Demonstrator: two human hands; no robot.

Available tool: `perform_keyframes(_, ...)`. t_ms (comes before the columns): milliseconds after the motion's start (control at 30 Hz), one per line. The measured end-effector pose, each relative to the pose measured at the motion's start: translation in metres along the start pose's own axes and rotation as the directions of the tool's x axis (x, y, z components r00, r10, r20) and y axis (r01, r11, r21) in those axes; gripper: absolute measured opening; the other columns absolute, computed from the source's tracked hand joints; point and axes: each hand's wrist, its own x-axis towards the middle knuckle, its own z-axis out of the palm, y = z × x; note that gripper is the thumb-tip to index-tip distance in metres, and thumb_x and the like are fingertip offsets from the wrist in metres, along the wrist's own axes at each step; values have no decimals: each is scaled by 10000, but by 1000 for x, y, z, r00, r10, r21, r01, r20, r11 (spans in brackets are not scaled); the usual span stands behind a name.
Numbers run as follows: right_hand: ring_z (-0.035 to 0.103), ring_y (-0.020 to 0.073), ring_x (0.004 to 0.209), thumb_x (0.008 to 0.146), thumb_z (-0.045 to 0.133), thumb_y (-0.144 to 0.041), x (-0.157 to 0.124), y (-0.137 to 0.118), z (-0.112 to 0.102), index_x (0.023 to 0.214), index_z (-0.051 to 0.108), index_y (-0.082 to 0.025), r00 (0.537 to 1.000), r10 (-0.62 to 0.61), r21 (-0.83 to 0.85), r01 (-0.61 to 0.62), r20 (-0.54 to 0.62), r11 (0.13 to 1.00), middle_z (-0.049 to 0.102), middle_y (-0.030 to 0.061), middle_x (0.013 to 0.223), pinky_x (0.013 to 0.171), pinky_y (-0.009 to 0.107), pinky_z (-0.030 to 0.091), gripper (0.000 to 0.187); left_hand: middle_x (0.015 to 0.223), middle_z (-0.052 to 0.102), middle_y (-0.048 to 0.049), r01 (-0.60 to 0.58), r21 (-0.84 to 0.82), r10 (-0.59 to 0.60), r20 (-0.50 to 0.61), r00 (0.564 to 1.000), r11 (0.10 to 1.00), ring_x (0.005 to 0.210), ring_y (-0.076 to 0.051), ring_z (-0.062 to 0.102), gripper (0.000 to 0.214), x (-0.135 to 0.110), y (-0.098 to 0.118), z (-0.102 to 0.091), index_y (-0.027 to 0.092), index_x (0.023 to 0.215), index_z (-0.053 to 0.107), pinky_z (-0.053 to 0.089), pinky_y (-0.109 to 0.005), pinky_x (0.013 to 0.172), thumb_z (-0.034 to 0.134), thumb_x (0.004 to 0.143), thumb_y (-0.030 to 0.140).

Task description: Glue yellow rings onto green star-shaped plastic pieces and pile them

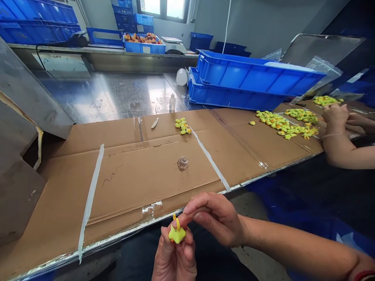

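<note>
Low in the head view, my left hand (173,259) holds a small yellow-green moulded piece (177,234) upright between its fingers and thumb. My right hand (213,218) comes in from the right, its fingertips pinching the piece's thin yellow loop at the top. Part of the piece is hidden by my fingers. Farther out on the brown cardboard sheet (140,175) lie a small cluster of similar pieces (182,126) and a clear round plastic piece (183,163). Both hands are above the sheet's near edge, not touching the cardboard.
A co-worker's hands (335,117) work at the right beside a heap of yellow-green pieces (283,125). Stacked blue plastic crates (252,76), a small dropper bottle (172,102) and a white bottle (181,77) stand on the steel table (117,93) beyond the cardboard.
</note>
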Motion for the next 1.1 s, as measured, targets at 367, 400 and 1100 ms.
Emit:
perform_keyframes(367,639,153,699,923,425,-83,3,-5,-3,1064,576,-124,990,-126,-131,134,69,982,696,90,822,652,243,512,211,819,753,-6,58,-71,-57,13,998,996,679,-25,661,129,-4,-2,2,180,902,724,483,-34,621,664,816,255)
perform_keyframes(400,633,154,676,922,431,-83,2,-6,-3,1053,578,-126,985,-154,-128,163,80,978,694,88,801,638,241,509,202,816,754,-5,52,-62,-51,16,999,997,671,-29,662,128,-5,-3,1,194,908,727,486,-40,610,667,813,255)
perform_keyframes(1100,592,155,811,942,559,-226,-24,7,21,1236,521,-137,992,87,62,-81,-87,995,652,110,1002,716,272,515,309,831,777,66,-296,477,463,-281,841,827,758,-135,723,338,-4,-3,-9,349,735,739,552,-142,655,882,474,189)
